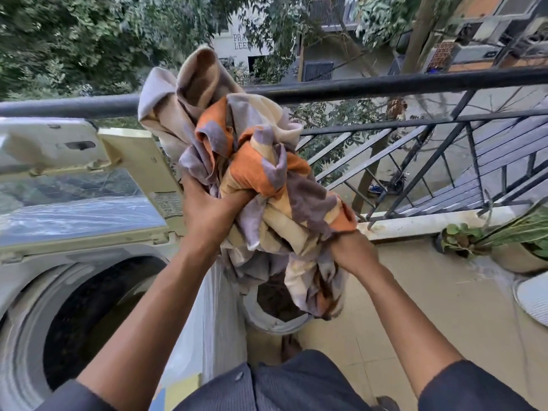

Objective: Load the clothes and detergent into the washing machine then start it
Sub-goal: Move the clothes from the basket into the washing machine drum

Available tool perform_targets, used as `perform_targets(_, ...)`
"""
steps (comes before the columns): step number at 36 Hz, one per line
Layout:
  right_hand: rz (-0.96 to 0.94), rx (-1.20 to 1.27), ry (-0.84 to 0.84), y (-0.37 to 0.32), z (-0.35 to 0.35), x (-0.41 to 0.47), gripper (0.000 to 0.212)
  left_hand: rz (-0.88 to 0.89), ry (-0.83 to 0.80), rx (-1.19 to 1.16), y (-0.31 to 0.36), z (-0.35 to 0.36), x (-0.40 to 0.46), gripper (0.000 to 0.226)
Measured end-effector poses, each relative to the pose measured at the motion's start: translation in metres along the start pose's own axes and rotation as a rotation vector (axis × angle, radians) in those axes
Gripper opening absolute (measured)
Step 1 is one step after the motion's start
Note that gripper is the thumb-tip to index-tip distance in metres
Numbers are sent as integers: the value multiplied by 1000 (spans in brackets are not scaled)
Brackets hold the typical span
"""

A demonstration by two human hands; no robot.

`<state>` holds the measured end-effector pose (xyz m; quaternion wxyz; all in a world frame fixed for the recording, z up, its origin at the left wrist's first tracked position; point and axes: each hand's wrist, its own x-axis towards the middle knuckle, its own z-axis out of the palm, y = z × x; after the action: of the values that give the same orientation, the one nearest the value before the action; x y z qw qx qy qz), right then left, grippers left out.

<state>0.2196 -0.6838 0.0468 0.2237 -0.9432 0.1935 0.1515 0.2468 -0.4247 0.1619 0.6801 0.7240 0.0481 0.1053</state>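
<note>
A big bundle of orange, cream and grey-purple patterned cloth [255,161] hangs in the air in front of me, above a light bucket [275,320] that holds more dark clothes. My left hand [207,212] grips the bundle's left side. My right hand [351,253] grips its lower right edge. The top-loading washing machine [38,292] stands at the lower left, with its dark drum [89,315] exposed and its lid [83,188] raised upright behind it. No detergent is visible.
A black metal balcony railing [385,84] runs across behind the bundle. Potted plants [489,241] sit on the tiled floor at the right, near a white ribbed object [533,295]. A low ledge [430,221] runs under the railing.
</note>
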Motion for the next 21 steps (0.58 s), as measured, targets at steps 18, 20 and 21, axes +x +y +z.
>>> perform_targets(18,-529,1152,-243,-87,-105,-73,30,-79,-149,12,-29,-2,-10,85)
perform_targets(20,-578,1135,-318,-101,-94,-79,25,-91,-243,-25,-23,-4,-11,89)
perform_targets(21,-595,1103,-322,-110,-93,-83,24,-105,-297,-55,-21,-7,-10,99)
